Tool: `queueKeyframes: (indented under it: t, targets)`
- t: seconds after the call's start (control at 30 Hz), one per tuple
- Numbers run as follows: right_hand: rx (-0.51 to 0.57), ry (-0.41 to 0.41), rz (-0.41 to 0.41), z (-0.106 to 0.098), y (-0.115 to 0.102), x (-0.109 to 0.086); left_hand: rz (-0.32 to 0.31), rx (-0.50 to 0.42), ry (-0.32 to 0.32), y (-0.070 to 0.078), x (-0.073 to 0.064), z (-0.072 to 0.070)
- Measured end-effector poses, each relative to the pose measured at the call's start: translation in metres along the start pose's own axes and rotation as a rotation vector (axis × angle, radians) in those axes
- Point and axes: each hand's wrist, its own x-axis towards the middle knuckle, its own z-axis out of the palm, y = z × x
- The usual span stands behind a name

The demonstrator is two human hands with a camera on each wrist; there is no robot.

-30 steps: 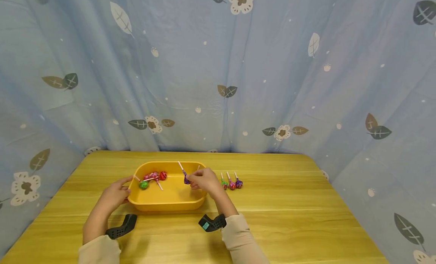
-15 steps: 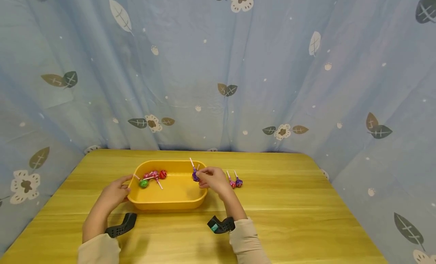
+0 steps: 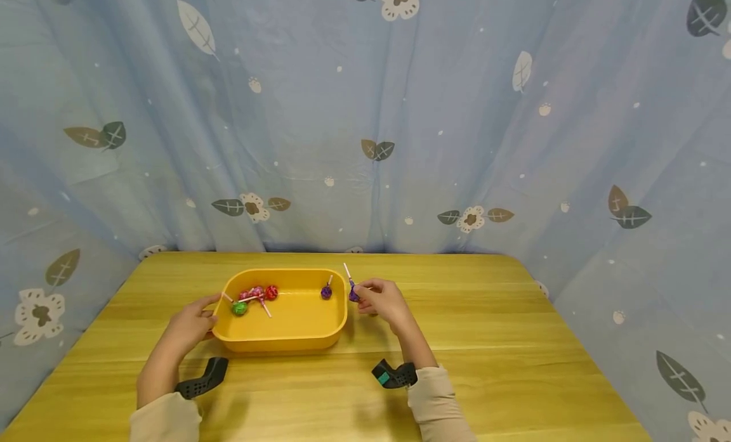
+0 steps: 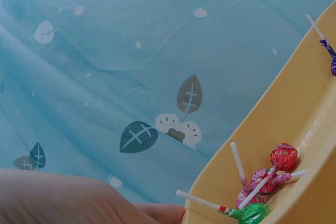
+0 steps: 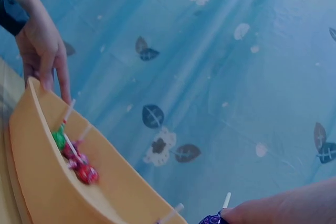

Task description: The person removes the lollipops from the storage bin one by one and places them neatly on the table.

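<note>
My right hand [image 3: 381, 299] pinches a purple lollipop [image 3: 353, 295] near its candy head, with the white stick pointing up. It is just outside the right end of a yellow tray [image 3: 280, 345]. At the opposite end, the extended fingers of my left hand [image 3: 191, 320] touch the tray's rim from outside; the right wrist view shows this left hand [image 5: 43, 40] too. Inside the tray's left part lie a green lollipop [image 3: 239, 309], a red one [image 3: 271, 292] and pink ones [image 4: 262, 181]. Another purple lollipop [image 3: 326, 292] is by the right wall.
The tray stands on a wood-grain table [image 3: 468, 340]. A blue curtain [image 3: 308, 112] with leaf and flower prints hangs behind the table's far edge. Black wrist devices [image 3: 204, 378] sit on both wrists.
My right hand has carried the purple lollipop rightward from over the tray to beyond its right rim. Lollipops seen earlier on the table are now hidden behind that hand. My left hand stays put.
</note>
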Motion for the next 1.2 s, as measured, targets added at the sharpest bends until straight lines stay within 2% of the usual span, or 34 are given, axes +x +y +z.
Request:
queueKeyframes:
  t: [0.3, 0.6, 0.9, 1.2]
  targets:
    - [0.013, 0.09, 0.065, -0.015, 0.008, 0.002, 0.001, 0.013, 0.003, 0.0, 0.0, -0.003]
    - [-0.023, 0.21, 0.109, -0.035, 0.016, 0.004, 0.002, 0.012, 0.015, 0.001, -0.001, -0.002]
    - [-0.029, 0.28, 0.137, -0.058, 0.031, 0.006, 0.005, 0.002, 0.011, 0.002, -0.001, -0.001]
    - [-0.051, 0.312, 0.157, -0.073, 0.045, 0.008, 0.006, 0.001, 0.013, 0.001, -0.001, 0.0]
